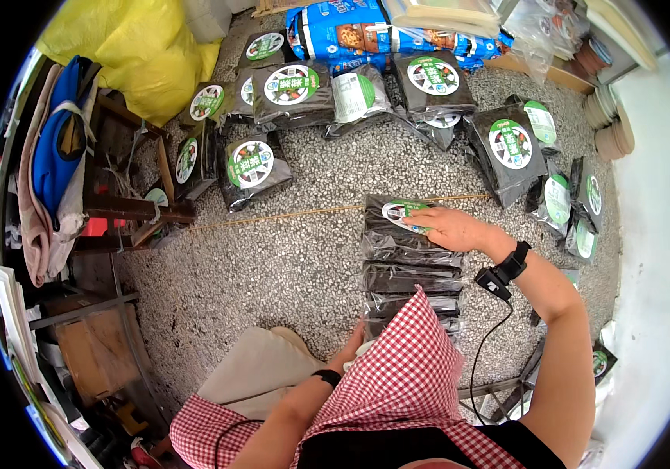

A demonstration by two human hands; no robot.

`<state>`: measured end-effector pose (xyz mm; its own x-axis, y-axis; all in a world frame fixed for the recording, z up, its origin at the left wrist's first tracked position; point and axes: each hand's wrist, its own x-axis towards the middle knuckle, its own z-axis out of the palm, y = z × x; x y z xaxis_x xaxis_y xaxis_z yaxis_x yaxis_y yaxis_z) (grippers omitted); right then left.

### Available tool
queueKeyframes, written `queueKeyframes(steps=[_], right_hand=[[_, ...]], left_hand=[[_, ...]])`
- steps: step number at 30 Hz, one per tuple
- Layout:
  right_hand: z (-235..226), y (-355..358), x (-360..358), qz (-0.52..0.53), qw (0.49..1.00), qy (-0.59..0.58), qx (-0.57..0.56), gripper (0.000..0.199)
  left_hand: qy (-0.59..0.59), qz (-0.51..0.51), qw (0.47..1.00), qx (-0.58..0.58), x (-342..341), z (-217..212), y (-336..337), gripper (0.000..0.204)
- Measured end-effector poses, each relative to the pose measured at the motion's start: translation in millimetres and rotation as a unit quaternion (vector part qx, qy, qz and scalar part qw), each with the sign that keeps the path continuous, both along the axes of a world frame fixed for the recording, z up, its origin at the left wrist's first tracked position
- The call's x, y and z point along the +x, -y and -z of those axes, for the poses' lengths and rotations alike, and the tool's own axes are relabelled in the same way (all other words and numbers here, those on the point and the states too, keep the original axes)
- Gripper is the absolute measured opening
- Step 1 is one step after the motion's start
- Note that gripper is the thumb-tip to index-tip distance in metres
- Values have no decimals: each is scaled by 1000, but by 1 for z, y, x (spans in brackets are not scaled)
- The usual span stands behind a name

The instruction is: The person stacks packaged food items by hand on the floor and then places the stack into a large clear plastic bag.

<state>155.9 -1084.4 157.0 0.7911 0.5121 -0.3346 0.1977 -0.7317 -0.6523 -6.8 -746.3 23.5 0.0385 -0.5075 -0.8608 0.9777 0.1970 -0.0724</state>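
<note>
A stack of black plastic bags (409, 270) with round green-and-white labels lies on the speckled floor in front of me. My right hand (448, 228) rests flat on the top bag, fingers over its label, palm down. My left hand (351, 348) reaches down to the near end of the stack, mostly hidden behind my red checked shirt (409, 359); what it touches is not visible. Both wrists wear black bands, and a cable hangs from the right one.
More black labelled bags (292, 90) lie scattered along the far side and to the right (511, 148). A blue printed sack (358, 31) and a yellow bag (128, 47) sit at the back. Wooden furniture (128, 207) and a box (96, 348) stand left. A white wall (663, 234) runs right.
</note>
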Motion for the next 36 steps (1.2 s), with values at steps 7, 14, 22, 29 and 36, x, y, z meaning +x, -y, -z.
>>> queueKeyframes(steps=[7, 14, 22, 29, 36], right_hand=[[-11, 26, -22, 82, 995, -33, 53, 53], [-51, 30, -64, 152, 966, 138, 157, 51], [123, 25, -123, 497, 812, -157, 262, 49], [94, 2, -95, 452, 829, -114, 310, 91], [47, -22, -63, 512, 758, -147, 375, 88]], left_hand=[[28, -14, 999, 13, 7, 4, 14, 61], [234, -42, 955, 176, 91, -60, 33, 59], [531, -56, 794, 293, 205, -60, 10, 55], [326, 101, 939, 33, 256, -29, -61, 52], [312, 138, 939, 54, 273, -76, -7, 74]])
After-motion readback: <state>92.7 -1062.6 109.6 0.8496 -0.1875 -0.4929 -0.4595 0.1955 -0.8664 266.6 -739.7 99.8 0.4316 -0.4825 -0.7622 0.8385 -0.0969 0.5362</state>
